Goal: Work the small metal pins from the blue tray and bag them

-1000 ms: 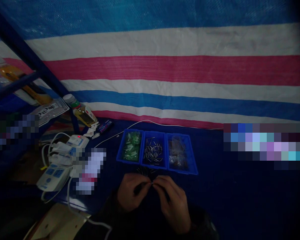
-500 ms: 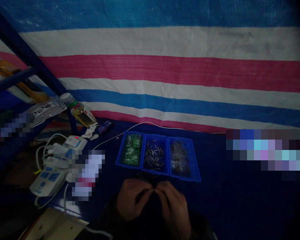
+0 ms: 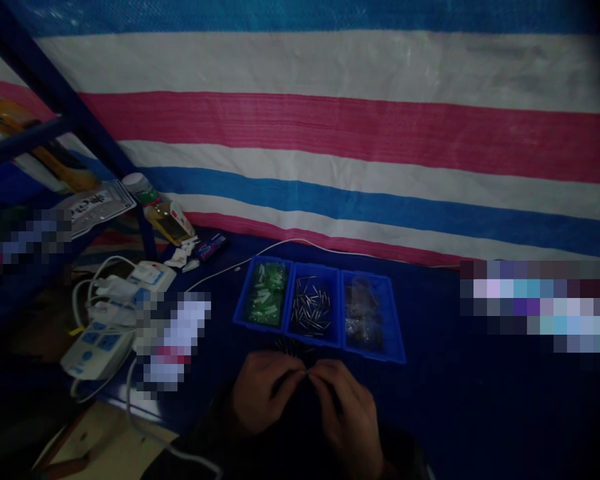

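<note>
Left hand [image 3: 265, 395] and right hand [image 3: 351, 417] meet at the fingertips above a dark blue table [image 3: 480, 393], each grip pinching one tiny piece [image 3: 307, 372], too small to identify. Just beyond, three adjoining blue bins [image 3: 393, 323] hold green-and-white pieces [image 3: 266, 293], metal pins [image 3: 311, 308] and clear packets [image 3: 364, 313].

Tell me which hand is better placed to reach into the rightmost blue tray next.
Right, probably: the right hand is nearer the rightmost blue tray, while the left hand lies farther left. The path there looks unobstructed.
</note>
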Motion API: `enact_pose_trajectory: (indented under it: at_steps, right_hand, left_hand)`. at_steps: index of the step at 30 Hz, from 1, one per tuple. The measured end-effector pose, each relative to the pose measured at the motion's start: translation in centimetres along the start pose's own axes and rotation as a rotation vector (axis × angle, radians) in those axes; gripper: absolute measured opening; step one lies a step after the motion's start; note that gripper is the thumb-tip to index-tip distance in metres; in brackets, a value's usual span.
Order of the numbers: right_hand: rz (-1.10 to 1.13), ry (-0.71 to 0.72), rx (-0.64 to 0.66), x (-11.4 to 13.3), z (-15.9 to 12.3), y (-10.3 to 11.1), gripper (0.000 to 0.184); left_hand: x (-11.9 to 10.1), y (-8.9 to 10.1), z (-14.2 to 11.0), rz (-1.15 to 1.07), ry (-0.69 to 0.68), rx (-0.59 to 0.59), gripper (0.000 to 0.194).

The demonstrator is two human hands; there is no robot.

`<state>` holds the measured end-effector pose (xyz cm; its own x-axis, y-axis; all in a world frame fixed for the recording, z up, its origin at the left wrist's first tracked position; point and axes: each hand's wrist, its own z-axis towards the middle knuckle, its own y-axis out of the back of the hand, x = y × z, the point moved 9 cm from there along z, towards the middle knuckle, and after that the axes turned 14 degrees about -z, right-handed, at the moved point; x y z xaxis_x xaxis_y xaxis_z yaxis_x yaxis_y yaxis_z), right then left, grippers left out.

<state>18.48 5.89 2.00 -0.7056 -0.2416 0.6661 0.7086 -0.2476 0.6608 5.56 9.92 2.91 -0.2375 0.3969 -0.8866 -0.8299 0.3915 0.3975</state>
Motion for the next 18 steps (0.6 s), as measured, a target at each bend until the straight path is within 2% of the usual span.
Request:
enact_pose_trajectory:
  at_steps: [10,18]
  right_hand:
    - [-0.028,-0.069,0.042,-0.69,0.02,-0.35,0.018]
    - [-0.004,-0.005,0.003,0.08,0.11,0.29,0.019]
  left_hand:
    - [-0.73,-0.04,-0.02,0.064,-0.057,-0.012,0.013]
    - [-0.49,0.47,-0.17,0.037,-0.057,-0.051,0.011]
